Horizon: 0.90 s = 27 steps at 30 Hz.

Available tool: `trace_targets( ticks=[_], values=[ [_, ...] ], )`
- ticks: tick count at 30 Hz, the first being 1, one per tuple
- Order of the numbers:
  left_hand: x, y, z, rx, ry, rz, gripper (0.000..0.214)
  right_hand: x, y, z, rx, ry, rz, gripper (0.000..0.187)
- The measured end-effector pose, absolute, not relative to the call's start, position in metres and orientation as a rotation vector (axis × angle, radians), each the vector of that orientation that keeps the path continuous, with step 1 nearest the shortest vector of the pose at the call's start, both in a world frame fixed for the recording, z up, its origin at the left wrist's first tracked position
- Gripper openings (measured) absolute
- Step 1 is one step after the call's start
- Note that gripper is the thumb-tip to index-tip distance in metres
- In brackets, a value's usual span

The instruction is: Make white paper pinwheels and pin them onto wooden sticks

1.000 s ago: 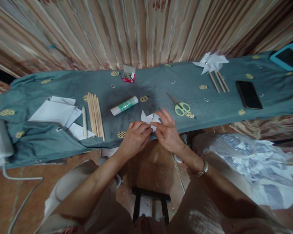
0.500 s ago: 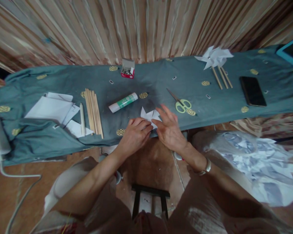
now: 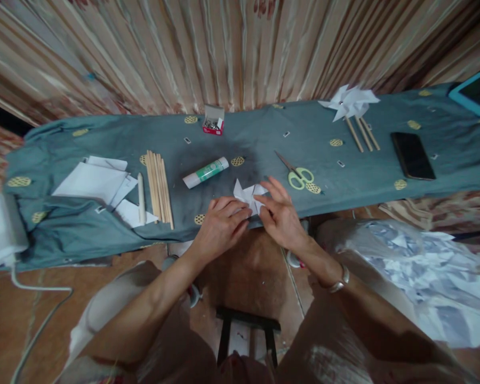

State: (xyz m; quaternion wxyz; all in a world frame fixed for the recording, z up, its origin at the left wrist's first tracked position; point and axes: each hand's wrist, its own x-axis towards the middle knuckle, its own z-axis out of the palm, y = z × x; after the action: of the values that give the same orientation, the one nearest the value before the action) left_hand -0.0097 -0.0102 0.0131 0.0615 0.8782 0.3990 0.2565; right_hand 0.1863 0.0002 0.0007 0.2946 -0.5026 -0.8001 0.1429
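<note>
On a cloth-covered worktop [image 3: 256, 133], the left hand [image 3: 224, 220] pinched folded white paper [image 3: 248, 195]; the right hand [image 3: 282, 216], half open, touched it.

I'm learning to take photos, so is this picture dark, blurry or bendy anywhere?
Head view: dim light, with a darker patch on the tablecloth near the glue stick; head view: fine detail on the held paper pinwheel looks soft; head view: the curtain folds fan outward, perhaps from a wide lens; head view: the bracelet shines.
</note>
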Motion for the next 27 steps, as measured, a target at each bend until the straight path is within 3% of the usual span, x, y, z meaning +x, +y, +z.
trace_targets(
  ticks=[9, 13, 19, 27],
  values=[
    [-0.031, -0.008, 0.014, 2.287, 1.298, 0.968, 0.023, 0.196, 0.008, 0.007, -1.423, -2.038, 0.383, 0.048],
    [-0.029, -0.013, 0.012, 2.282, 1.282, 0.948, 0.021, 0.199, 0.007, 0.012, -1.358, -2.076, 0.428, 0.037],
    [-0.020, -0.017, 0.010, 2.367, 1.229, 0.806, 0.020, 0.201, 0.010, 0.006, -1.293, -2.105, 0.595, 0.004],
    [-0.017, -0.015, 0.004, 2.435, 1.225, 0.779, 0.020, 0.191, 0.011, 0.002, -1.367, -2.067, 0.576, 0.013]
  ],
)
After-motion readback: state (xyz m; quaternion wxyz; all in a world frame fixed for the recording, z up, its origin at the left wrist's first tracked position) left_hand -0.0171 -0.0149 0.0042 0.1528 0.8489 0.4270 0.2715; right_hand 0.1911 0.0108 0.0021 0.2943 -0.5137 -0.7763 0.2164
